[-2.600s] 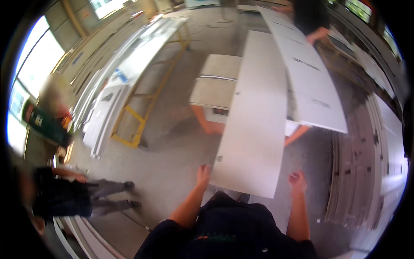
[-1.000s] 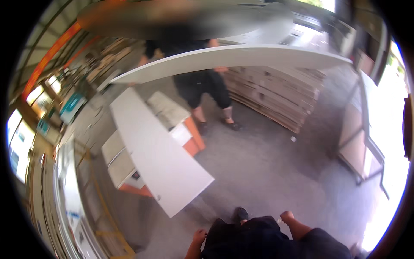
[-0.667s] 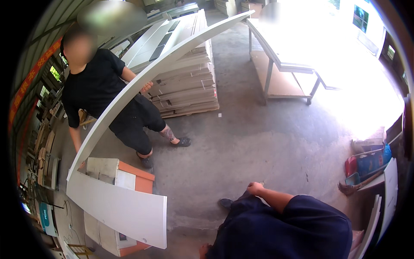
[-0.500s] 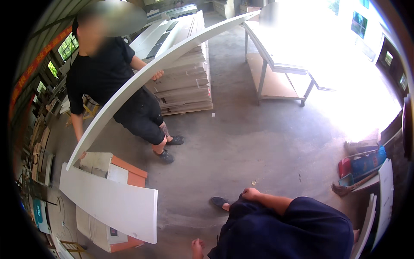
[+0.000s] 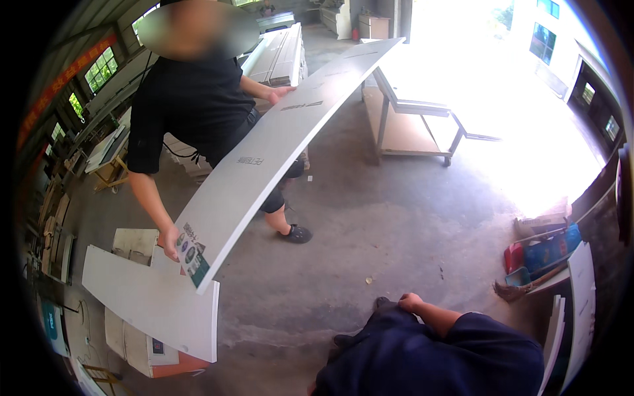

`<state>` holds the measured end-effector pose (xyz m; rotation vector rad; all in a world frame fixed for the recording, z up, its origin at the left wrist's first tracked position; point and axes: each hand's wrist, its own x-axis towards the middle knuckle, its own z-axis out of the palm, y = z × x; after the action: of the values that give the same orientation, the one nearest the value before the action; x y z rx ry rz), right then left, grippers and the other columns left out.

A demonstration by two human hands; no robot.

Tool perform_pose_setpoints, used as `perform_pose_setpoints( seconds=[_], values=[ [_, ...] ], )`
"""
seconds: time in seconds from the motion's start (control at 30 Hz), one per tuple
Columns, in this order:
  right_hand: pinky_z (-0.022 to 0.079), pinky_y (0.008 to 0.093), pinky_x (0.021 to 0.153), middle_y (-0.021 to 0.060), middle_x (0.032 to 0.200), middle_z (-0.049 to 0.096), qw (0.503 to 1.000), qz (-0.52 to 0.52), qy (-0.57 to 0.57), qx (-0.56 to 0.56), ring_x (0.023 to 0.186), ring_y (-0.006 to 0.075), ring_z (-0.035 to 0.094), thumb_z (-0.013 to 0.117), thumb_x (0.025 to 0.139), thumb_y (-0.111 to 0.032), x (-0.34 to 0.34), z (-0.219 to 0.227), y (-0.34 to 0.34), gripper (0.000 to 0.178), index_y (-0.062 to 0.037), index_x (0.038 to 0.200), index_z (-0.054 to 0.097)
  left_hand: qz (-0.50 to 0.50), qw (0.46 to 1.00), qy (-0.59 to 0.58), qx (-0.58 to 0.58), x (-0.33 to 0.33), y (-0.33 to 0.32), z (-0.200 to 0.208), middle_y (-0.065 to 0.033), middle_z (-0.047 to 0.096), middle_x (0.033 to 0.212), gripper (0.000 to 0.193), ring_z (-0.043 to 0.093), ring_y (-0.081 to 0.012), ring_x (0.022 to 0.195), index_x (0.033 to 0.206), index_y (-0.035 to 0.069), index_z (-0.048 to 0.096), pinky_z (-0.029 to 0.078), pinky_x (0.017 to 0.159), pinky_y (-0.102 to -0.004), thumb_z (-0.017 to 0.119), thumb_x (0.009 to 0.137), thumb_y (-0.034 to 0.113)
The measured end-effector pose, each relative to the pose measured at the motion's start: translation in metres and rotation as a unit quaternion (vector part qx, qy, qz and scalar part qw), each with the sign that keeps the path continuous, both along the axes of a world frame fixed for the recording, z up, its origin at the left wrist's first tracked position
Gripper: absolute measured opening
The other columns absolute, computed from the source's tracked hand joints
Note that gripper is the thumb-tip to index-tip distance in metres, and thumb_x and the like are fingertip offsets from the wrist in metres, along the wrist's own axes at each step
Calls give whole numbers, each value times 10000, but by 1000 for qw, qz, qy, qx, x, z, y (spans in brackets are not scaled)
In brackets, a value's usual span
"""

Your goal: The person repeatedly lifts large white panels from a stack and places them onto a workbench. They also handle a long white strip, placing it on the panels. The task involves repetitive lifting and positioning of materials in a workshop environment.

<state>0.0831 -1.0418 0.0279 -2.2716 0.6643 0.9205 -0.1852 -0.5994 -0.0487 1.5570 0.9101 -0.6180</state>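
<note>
My right hand [image 5: 411, 301] hangs in front of my dark clothing [image 5: 436, 356], its fingers curled closed. Whether anything lies inside them is hidden. Of my left hand [image 5: 312, 389] only a sliver shows at the lower edge, so its fingers cannot be seen. To my left, a co-worker in black holds a long, pale panel [image 5: 277, 142] with both hands, tilted, its printed broad face toward me. Below its near end, a white board [image 5: 155, 303] lies across an orange-and-white machine [image 5: 129, 340]. Neither of my hands visibly touches the panel or the board.
A wheeled frame cart [image 5: 409, 125] stands beyond the panel's far end. Stacked boards [image 5: 281, 56] are behind the co-worker. At the right, a broom [image 5: 512, 290], a red dustpan [image 5: 514, 257] and a blue bag [image 5: 558, 251] sit near leaning white panels [image 5: 580, 310].
The co-worker has come closer and turned the panel, so its broad printed face shows instead of its edge. My right hand has shifted right; my left has almost left the view.
</note>
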Motion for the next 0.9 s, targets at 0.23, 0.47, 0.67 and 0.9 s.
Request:
perform_pose_setpoints(
  seconds=[0.23, 0.47, 0.67, 0.9],
  values=[
    [479, 344, 853, 140, 988, 665, 996, 5, -53, 65, 944, 257, 629, 604, 731, -272, 18, -12, -21, 343, -80, 1004, 679, -61, 992, -103, 41, 57, -17, 36, -126, 632, 903, 284, 632, -245, 764, 1073, 15, 535, 516, 657, -360, 529, 891, 232],
    [485, 338, 834, 134, 962, 670, 997, -47, -17, 56, 901, 257, 638, 608, 735, -280, 16, 0, -64, 354, -71, 1013, 677, 44, 998, -29, -21, 142, -75, 93, -138, 644, 917, 295, 634, -242, 776, 1077, 4, 532, 528, 682, -362, 542, 893, 234],
    [478, 346, 858, 152, 1020, 656, 997, -59, -18, 55, 968, 271, 622, 607, 728, -283, 12, 2, -85, 373, -69, 1027, 672, -40, 996, -74, -27, 133, -69, 50, -132, 655, 895, 300, 629, -231, 774, 1047, 7, 550, 516, 712, -346, 566, 873, 251],
    [469, 350, 876, 157, 1038, 651, 995, -69, -16, 69, 994, 280, 612, 611, 721, -295, 21, -5, -87, 369, -93, 1022, 680, -142, 985, -85, 42, 98, -41, -27, -133, 658, 902, 314, 623, -216, 830, 1030, -3, 584, 491, 760, -329, 581, 857, 259]
  ],
)
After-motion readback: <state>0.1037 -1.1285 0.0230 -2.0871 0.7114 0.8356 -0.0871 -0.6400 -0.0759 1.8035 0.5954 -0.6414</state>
